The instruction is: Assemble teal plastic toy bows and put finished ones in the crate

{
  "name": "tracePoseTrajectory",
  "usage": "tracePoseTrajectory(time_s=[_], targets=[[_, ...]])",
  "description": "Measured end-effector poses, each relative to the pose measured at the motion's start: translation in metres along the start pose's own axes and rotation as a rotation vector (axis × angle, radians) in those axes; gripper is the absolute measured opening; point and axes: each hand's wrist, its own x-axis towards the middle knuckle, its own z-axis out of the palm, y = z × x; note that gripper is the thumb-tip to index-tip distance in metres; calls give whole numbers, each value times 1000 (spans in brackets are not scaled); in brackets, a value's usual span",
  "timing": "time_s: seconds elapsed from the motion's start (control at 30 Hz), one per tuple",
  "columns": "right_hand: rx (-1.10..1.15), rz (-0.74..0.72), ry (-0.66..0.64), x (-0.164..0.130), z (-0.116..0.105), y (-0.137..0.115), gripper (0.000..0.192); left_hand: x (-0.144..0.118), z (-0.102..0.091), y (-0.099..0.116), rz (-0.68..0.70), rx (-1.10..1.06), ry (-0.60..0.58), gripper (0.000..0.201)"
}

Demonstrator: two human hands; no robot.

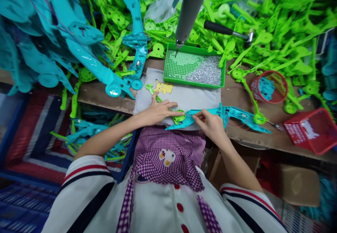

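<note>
A blue plastic shell (214, 112) lies across a grey cloth (202, 99) at the bench edge, with a lime-green plastic piece (179, 116) with a round end at its left part. My left hand (158, 113) is spread over the cloth, one fingertip resting on the green round end and the other fingers stretched out. Thumb and forefinger of my right hand (210, 124) are pinched together just above the blue shell, on what looks like a thin wire (189, 115). Fingertip detail there is small.
Hanging above is an electric screwdriver (191, 12), its bit over a green tray (195, 82) of small screws. A hammer (229, 31) lies on piled green parts (284, 50). Blue shells (86, 57) heap at left. Red baskets (283, 85) stand at right.
</note>
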Motion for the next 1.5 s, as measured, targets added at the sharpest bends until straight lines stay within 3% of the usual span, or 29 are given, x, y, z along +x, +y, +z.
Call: tracePoseTrajectory(time_s=[0.2, 0.47, 0.73, 0.97, 1.23, 1.5], targets=[[-84, 78, -27, -3, -7, 3, 18, 9, -11, -1, 70, 10, -64, 49], [-97, 34, -45, 16, -12, 3, 18, 13, -16, -1, 86, 51, -126, 50], [47, 15, -141, 27, -17, 9, 20, 12, -14, -4, 105, 81, -145, 52], [10, 80, -201, 33, -21, 1, 16, 14, -19, -2, 107, 100, -205, 49], [-24, 6, -262, 38, -30, 1, 20, 20, -25, -1, 119, 76, -258, 44], [-59, 51, -323, 45, -29, -6, 14, 30, -41, 4, 72, 90, -375, 57]])
